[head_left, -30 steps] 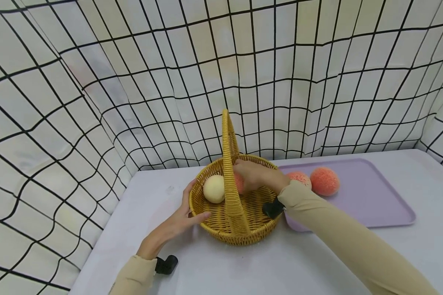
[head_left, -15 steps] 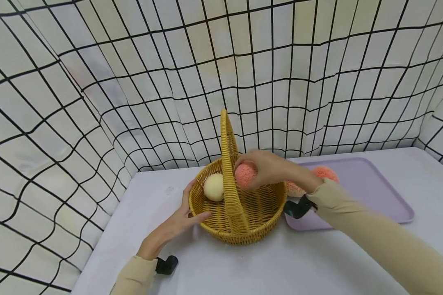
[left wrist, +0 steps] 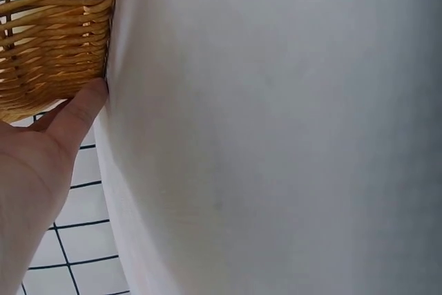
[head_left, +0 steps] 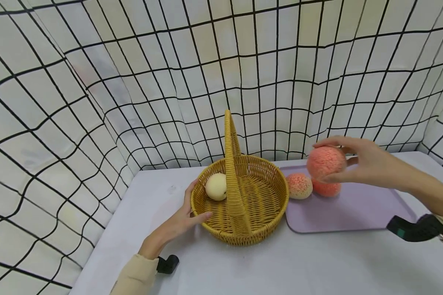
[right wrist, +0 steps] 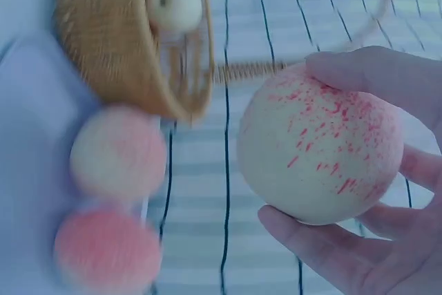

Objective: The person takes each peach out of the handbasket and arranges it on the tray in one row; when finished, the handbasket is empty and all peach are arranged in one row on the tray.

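My right hand holds a pink toy peach above the tray, thumb and fingers spread around it. Close up in the right wrist view, that peach shows a cream side with red speckles. At the left side of a yellow wicker basket, my left hand grips it, thumb over the rim and fingers along the outer wall. In the left wrist view a finger touches the basket's lower wall. Inside the basket sits a cream round fruit, partly behind the handle.
A lilac tray lies right of the basket. On its left part rest a speckled peach and a coral peach, the latter partly covered by the held one. The basket's tall handle arches upward. A white wall with black netting stands behind.
My right hand has lifted the pink peach out of the basket and carried it right, over the tray. The left hand has stayed at the basket.
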The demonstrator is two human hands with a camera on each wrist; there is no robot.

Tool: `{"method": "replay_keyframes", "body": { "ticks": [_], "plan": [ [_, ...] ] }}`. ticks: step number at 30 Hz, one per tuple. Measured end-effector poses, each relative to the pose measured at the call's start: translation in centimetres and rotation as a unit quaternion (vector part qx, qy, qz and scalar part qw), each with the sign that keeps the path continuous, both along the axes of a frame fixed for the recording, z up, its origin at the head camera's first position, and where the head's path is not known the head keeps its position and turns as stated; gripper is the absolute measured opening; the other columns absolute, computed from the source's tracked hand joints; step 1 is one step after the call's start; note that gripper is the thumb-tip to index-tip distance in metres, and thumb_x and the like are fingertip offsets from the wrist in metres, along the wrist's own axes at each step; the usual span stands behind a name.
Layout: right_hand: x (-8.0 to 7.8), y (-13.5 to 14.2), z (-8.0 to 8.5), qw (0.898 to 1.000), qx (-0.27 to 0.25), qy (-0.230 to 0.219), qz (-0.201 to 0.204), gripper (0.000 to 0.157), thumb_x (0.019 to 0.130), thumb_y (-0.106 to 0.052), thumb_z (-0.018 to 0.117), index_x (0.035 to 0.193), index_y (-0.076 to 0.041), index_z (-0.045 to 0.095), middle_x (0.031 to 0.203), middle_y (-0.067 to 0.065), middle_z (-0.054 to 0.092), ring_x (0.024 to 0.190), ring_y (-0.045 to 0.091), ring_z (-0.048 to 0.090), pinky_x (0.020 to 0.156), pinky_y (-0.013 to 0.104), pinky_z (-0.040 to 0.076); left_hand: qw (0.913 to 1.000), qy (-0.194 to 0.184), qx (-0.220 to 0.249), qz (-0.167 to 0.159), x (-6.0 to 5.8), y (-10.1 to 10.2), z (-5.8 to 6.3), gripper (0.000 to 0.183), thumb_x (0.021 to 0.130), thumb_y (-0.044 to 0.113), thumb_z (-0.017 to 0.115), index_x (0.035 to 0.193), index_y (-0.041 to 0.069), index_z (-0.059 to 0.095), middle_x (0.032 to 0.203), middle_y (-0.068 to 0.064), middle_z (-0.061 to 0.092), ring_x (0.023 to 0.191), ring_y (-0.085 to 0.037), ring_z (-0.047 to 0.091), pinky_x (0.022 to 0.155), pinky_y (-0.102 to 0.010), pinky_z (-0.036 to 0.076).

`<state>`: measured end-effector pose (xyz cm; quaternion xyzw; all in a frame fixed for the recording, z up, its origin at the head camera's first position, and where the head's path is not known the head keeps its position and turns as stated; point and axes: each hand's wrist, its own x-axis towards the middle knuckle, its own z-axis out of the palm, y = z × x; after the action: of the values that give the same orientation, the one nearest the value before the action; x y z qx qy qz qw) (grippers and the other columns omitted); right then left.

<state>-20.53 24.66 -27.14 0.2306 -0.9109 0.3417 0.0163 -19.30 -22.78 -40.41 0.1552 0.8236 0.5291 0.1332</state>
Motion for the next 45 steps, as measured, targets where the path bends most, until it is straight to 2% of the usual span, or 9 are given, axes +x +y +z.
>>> {"method": "replay_keyframes", "body": {
  "ticks": [6, 9, 13, 19, 26, 33, 40, 42, 45],
  "plan": [
    [-1.0, 6.8, -3.1, 0.998, 0.016, -0.028, -0.060, 0.074, 0.080, -0.022, 0.093, 0.145, -0.017, 0.057, 0.141, 0.013, 0.059, 0.104, -0.004, 0.059, 0.075, 0.028, 0.058, 1.0000, 0.004, -0.006, 0.006, 0.2, -0.3, 0.0, 0.110, 0.097, 0.034, 0.071, 0.166, 0.025, -0.015, 0.174, -0.017, -0.008, 0.159, -0.041, 0.005, 0.124, -0.057, 0.015],
    [-1.9, 9.1, -5.1, 0.996, 0.030, -0.044, -0.071, 0.073, 0.082, -0.024, 0.092, 0.145, -0.010, 0.056, 0.144, 0.024, 0.056, 0.114, 0.024, 0.067, 0.079, 0.046, 0.060, 1.0000, 0.006, -0.003, 0.006, 0.2, -0.4, 0.0, 0.110, 0.098, 0.034, 0.071, 0.165, 0.024, -0.015, 0.174, -0.017, -0.008, 0.159, -0.041, 0.005, 0.124, -0.058, 0.015],
    [-3.1, 11.1, -8.1, 0.994, 0.042, -0.078, -0.064, 0.073, 0.085, -0.025, 0.087, 0.147, -0.006, 0.052, 0.146, 0.030, 0.053, 0.127, 0.063, 0.050, 0.087, 0.072, 0.049, 1.0000, 0.006, 0.003, 0.000, 0.1, -0.3, 0.0, 0.110, 0.097, 0.033, 0.072, 0.165, 0.023, -0.015, 0.173, -0.018, -0.008, 0.159, -0.041, 0.005, 0.124, -0.057, 0.015],
    [-3.9, 11.8, -11.3, 0.994, 0.034, -0.099, -0.043, 0.068, 0.089, -0.025, 0.082, 0.147, -0.006, 0.054, 0.144, 0.027, 0.057, 0.127, 0.052, 0.054, 0.091, 0.059, 0.047, 1.0000, 0.004, -0.001, -0.005, 0.0, 0.1, -0.1, 0.111, 0.098, 0.033, 0.072, 0.165, 0.023, -0.016, 0.173, -0.019, -0.007, 0.159, -0.041, 0.004, 0.125, -0.056, 0.014],
    [-4.3, 10.5, -11.0, 0.995, 0.067, -0.067, -0.041, 0.067, 0.092, -0.031, 0.081, 0.148, -0.005, 0.054, 0.146, 0.030, 0.050, 0.122, 0.051, 0.055, 0.086, 0.063, 0.049, 1.0000, 0.008, -0.003, -0.002, 0.1, 0.1, -0.2, 0.109, 0.098, 0.033, 0.071, 0.165, 0.024, -0.015, 0.173, -0.019, -0.007, 0.159, -0.042, 0.008, 0.124, -0.057, 0.017],
    [-4.3, 9.6, -10.4, 0.997, 0.073, 0.016, -0.018, 0.063, 0.083, -0.014, 0.088, 0.138, 0.001, 0.061, 0.134, 0.032, 0.056, 0.111, 0.048, 0.060, 0.079, 0.049, 0.051, 1.0000, 0.007, -0.003, 0.004, 0.0, 0.0, -0.2, 0.107, 0.100, 0.033, 0.070, 0.166, 0.026, -0.015, 0.174, -0.017, -0.006, 0.159, -0.041, 0.007, 0.124, -0.057, 0.016],
    [-4.4, 9.0, -11.2, 0.994, 0.071, 0.078, -0.013, 0.069, 0.070, -0.009, 0.095, 0.132, -0.002, 0.064, 0.125, 0.021, 0.064, 0.100, 0.017, 0.052, 0.068, 0.027, 0.046, 1.0000, 0.003, -0.004, 0.002, 0.1, 0.0, -0.1, 0.109, 0.099, 0.033, 0.070, 0.165, 0.025, -0.016, 0.173, -0.019, -0.006, 0.159, -0.042, 0.007, 0.124, -0.058, 0.015],
    [-4.4, 9.0, -11.3, 0.994, 0.068, 0.083, -0.018, 0.070, 0.069, -0.010, 0.096, 0.131, -0.003, 0.064, 0.124, 0.021, 0.065, 0.099, 0.018, 0.053, 0.066, 0.025, 0.045, 1.0000, 0.003, -0.003, 0.000, 0.1, 0.0, -0.1, 0.109, 0.099, 0.032, 0.070, 0.165, 0.025, -0.016, 0.173, -0.019, -0.006, 0.159, -0.042, 0.007, 0.124, -0.058, 0.015],
    [-4.5, 9.4, -11.3, 0.998, 0.047, 0.025, -0.032, 0.072, 0.074, -0.014, 0.095, 0.136, -0.003, 0.061, 0.131, 0.024, 0.062, 0.109, 0.035, 0.058, 0.073, 0.033, 0.050, 1.0000, 0.003, -0.004, -0.001, 0.0, 0.1, 0.0, 0.108, 0.099, 0.032, 0.070, 0.165, 0.026, -0.015, 0.173, -0.019, -0.007, 0.159, -0.042, 0.007, 0.124, -0.058, 0.015]
  ]
}}
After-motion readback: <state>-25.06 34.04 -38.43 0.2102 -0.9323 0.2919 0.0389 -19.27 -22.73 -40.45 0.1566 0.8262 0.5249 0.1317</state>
